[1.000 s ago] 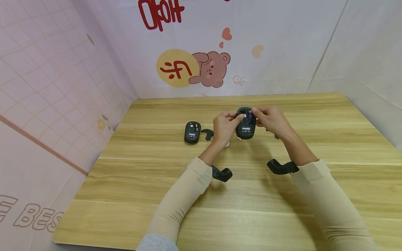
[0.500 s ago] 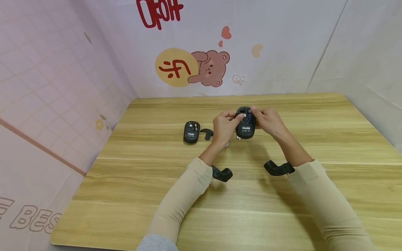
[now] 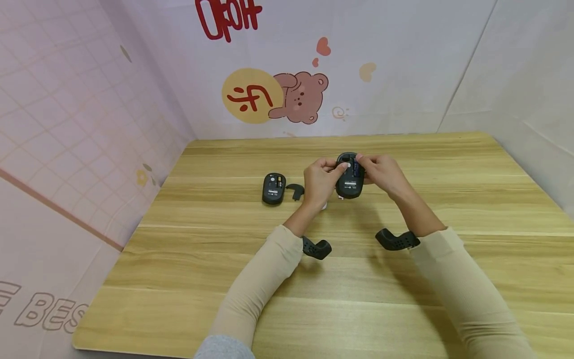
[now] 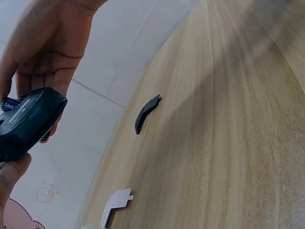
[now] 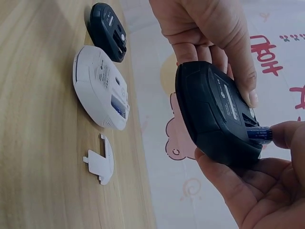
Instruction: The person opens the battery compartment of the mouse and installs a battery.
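Note:
A black computer mouse [image 3: 350,182], underside up, is held above the table. My left hand [image 3: 319,182] grips its left side, thumb on the underside. My right hand [image 3: 381,172] is at its right side; in the right wrist view its thumb presses the end of a blue battery [image 5: 259,135], with the other fingers under the mouse. The battery sits tilted, partly out of the battery slot. A white mouse [image 5: 100,86] lies underside up with a blue battery in its slot. Its white cover piece [image 5: 101,160] lies beside it. The left hand hides most of the white mouse in the head view.
A second black mouse [image 3: 273,188], underside up with its slot uncovered, lies on the wooden table [image 3: 202,259] at left. A black cover [image 3: 296,191] is beside it. Another black cover [image 4: 147,113] lies near the right hand. A printed cloth wall [image 3: 394,99] stands behind.
My right hand has moved slightly left, its thumb shifting inward over the battery. The left hand and the held mouse have stayed nearly still.

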A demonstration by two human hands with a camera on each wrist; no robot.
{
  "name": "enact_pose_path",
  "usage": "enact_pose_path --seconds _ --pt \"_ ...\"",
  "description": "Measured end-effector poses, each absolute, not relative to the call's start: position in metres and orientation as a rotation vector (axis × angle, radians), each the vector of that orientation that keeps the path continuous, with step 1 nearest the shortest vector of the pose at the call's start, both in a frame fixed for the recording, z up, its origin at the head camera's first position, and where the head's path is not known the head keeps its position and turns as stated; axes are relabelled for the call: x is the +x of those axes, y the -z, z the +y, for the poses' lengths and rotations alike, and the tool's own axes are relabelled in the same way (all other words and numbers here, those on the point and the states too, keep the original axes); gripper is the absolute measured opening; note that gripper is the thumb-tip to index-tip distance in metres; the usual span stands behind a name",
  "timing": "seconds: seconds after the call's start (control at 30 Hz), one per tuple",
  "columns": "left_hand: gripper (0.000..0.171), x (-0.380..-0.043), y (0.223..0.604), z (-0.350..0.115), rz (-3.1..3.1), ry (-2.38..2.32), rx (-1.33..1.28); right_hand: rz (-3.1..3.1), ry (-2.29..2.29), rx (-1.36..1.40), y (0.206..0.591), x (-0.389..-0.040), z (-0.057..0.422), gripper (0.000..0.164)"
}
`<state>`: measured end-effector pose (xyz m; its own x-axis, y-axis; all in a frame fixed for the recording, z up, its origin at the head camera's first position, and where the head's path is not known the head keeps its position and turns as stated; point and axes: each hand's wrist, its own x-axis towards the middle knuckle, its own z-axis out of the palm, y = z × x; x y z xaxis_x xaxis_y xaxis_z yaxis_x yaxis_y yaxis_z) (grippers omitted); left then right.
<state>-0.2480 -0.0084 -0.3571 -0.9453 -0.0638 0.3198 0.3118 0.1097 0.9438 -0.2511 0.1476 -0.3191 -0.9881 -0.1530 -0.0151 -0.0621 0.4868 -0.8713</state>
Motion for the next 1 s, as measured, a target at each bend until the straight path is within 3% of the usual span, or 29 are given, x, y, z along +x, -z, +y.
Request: enact_pose_path --seconds 1.0 --pt "0.021 -0.2448 0.3547 -0.007 -2.138 1.869 -0.244 2.582 1.594 -0.137 0.3151 -0.2513 0.1499 0.051"
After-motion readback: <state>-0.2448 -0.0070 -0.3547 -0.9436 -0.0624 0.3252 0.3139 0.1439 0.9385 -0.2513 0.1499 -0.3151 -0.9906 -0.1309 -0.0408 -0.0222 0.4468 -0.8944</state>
